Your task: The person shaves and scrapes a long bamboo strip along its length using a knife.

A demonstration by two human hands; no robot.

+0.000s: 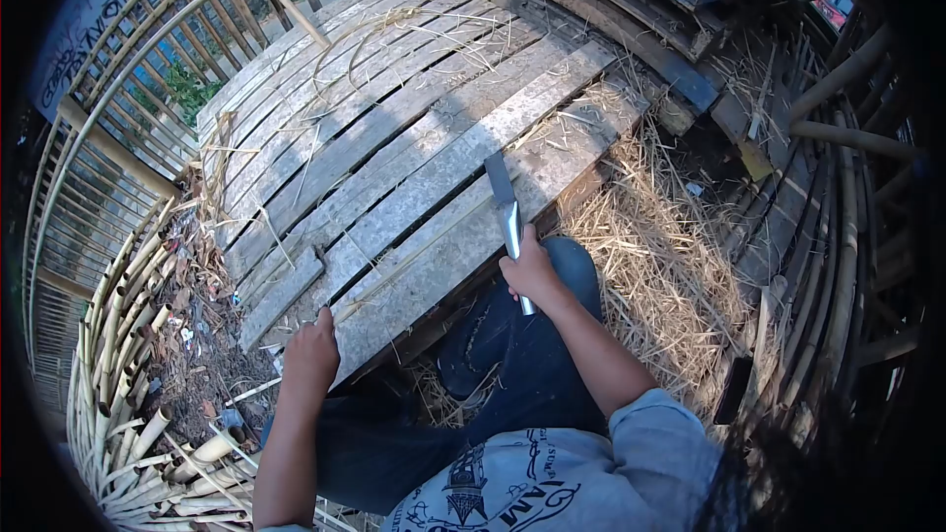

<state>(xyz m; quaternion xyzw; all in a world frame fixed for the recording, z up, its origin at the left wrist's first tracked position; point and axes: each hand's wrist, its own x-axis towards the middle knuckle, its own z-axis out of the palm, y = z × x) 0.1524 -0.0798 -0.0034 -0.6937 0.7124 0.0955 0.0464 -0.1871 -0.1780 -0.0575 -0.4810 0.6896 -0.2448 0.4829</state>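
My right hand point(532, 271) is wrapped around the shiny metal tube handle of a knife point(501, 179). Its broad, dark, square-ended blade points away from me over the slatted wooden platform point(414, 281). At the platform's near left edge, my left hand point(310, 355) is closed around a thin bamboo strip point(253, 392). One end of the strip sticks out to the left of that hand; a pale line continues from it across the boards toward the blade. My fingers hide the grip itself.
A loose short board point(283, 300) lies on the platform's left part. Bamboo shavings point(655, 246) heap up at the right. Cut bamboo poles point(148, 433) are stacked at lower left, below a bamboo fence point(99, 187). Pallets point(631, 0) stand at the back, long poles point(843, 236) at right.
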